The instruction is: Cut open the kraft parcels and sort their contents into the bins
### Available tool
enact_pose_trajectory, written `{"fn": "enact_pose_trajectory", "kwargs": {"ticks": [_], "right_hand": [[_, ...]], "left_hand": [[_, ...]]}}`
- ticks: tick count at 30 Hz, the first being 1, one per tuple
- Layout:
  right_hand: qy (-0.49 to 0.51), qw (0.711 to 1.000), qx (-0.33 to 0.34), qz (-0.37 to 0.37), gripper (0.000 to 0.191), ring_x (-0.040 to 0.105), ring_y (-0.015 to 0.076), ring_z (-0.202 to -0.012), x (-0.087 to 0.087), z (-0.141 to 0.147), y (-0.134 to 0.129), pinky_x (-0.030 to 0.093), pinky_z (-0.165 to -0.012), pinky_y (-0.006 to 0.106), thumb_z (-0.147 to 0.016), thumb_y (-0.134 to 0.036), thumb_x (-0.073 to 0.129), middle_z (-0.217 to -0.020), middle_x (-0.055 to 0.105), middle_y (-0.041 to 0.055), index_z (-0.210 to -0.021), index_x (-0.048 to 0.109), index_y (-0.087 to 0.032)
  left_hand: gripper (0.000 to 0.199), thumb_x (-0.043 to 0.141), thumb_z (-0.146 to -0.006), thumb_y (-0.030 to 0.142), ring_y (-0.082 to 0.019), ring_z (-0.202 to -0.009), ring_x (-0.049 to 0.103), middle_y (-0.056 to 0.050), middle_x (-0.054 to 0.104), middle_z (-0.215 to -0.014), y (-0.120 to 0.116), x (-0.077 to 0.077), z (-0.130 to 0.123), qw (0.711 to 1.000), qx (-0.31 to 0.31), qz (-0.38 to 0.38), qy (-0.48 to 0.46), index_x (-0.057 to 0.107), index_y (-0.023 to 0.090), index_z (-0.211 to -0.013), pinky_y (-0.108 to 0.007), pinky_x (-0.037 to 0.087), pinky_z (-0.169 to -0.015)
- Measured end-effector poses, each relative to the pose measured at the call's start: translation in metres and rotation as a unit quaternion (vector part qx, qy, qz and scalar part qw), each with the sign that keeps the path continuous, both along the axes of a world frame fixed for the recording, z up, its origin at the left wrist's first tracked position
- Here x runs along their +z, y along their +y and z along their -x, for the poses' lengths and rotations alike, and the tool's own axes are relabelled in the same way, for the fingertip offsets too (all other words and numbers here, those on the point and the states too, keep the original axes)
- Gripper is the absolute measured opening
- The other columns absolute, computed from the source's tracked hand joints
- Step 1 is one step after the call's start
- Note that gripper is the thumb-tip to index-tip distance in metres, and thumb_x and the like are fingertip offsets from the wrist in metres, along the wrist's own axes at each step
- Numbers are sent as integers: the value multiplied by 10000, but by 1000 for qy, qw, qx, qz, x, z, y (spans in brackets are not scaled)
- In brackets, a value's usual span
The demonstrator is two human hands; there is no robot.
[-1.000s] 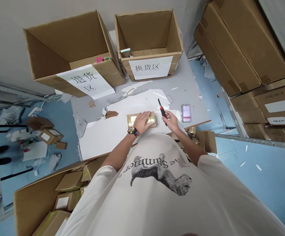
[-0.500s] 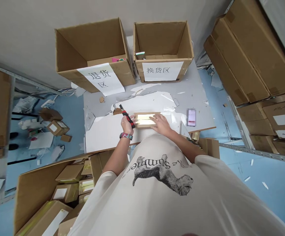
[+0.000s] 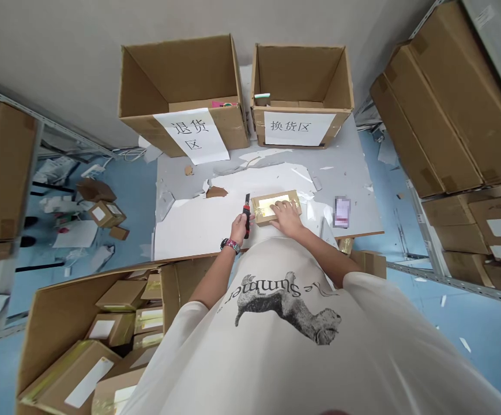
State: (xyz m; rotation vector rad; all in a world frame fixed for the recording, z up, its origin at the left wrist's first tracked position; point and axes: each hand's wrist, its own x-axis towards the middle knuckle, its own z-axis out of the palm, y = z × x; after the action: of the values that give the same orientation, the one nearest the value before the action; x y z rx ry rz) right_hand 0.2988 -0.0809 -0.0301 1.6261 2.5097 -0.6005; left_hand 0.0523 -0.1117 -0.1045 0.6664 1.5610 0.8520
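Left hand (image 3: pixel 238 228): we curl it round a knife (image 3: pixel 247 217), left of the box (image 3: pixel 262 210).
Right hand (image 3: pixel 288 220): fingers spread, atop the box.

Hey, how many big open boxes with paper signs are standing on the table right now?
2. The left box and right box stand side by side at the back of the table, beyond the parcel under the right hand. None there seems hidden.
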Motion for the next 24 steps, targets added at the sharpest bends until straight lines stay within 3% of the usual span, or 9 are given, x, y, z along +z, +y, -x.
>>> {"fn": "enact_pose_trajectory", "kwargs": {"ticks": [3,7,11,16,24], "right_hand": [[-11,1000,12,11,711,477,511,-1662,1,11,6,224,-1440,774,-1126,-504,749,-1790,584,224,-1773,585,-258],[-26,999,23,26,675,458,511,-1677,-1,25,13,252,-1434,756,-1106,-483,785,-1765,594,235,-1705,627,-216],[-38,998,23,37,621,511,518,-1623,-4,33,21,313,-1414,723,-1075,-466,784,-1698,641,249,-1615,682,-176],[-26,998,10,53,672,504,536,-1632,-1,35,36,401,-1371,735,-1021,-549,798,-1749,613,242,-1587,701,-201],[-26,999,18,8,693,566,517,-1572,-6,52,24,459,-1336,657,-997,-429,817,-1825,546,254,-1630,667,-187]], "left_hand": [[533,692,-1091,716,-259,-966,805,-207,873,-1287,-2,-5,0,1000,28,5,9,742,198,-1205,-324,604,-667],[504,697,-1084,694,-257,-953,811,-202,877,-1269,-8,-6,8,999,52,-3,10,735,204,-1197,-329,609,-687],[546,736,-1043,735,-232,-911,798,-199,879,-1260,-16,-4,20,996,82,-10,16,723,207,-1179,-295,569,-655],[549,805,-1002,719,-181,-818,763,-196,883,-1208,-24,4,29,992,128,-11,5,730,193,-1143,-240,509,-599],[437,871,-988,596,-182,-765,736,-149,882,-1071,-36,16,28,997,77,-19,12,802,195,-1147,-246,526,-608]]}}
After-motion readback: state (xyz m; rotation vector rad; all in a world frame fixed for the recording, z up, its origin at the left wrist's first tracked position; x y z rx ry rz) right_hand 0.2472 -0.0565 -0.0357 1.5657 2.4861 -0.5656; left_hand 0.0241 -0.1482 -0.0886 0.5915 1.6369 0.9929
